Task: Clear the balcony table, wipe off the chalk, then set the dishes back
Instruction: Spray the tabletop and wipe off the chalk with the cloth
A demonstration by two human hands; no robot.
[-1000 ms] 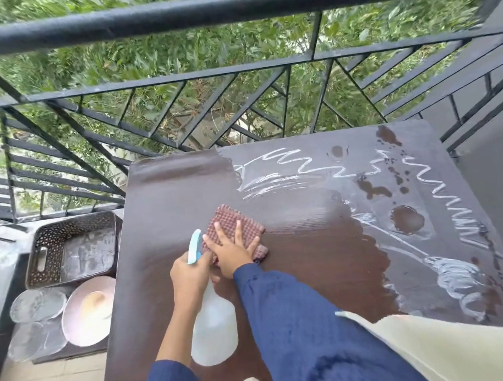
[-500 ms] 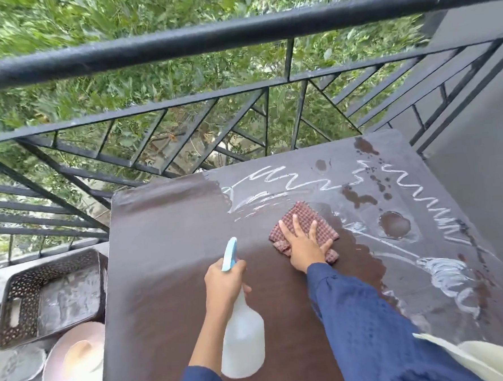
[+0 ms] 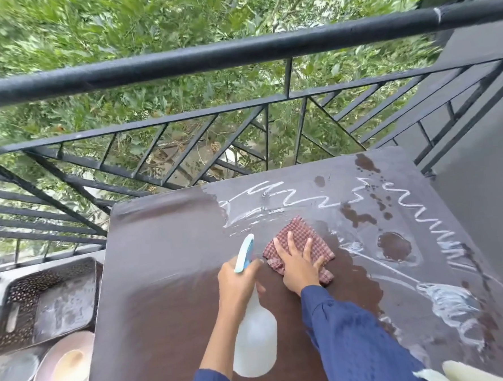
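The dark brown balcony table (image 3: pixel 161 284) is wet and wiped on its left half. White chalk scribbles (image 3: pixel 416 209) and wet blotches still cover the back and right side. My right hand (image 3: pixel 299 264) lies flat, fingers spread, pressing a red checked cloth (image 3: pixel 300 237) onto the table near its middle. Just left of it, my left hand (image 3: pixel 238 282) grips the neck of a white spray bottle (image 3: pixel 255 343) with a blue trigger, held above the tabletop.
Left of the table, lower down, sit a dark perforated tray (image 3: pixel 24 307), a pink plate (image 3: pixel 64 369) and a clear glass plate (image 3: pixel 17 369). A black metal railing (image 3: pixel 236 53) runs behind the table, with a grey wall (image 3: pixel 484 161) on the right.
My right hand has slid the cloth from the left-centre of the table toward the right and farther back, into the chalked area. My left hand has followed with the bottle.
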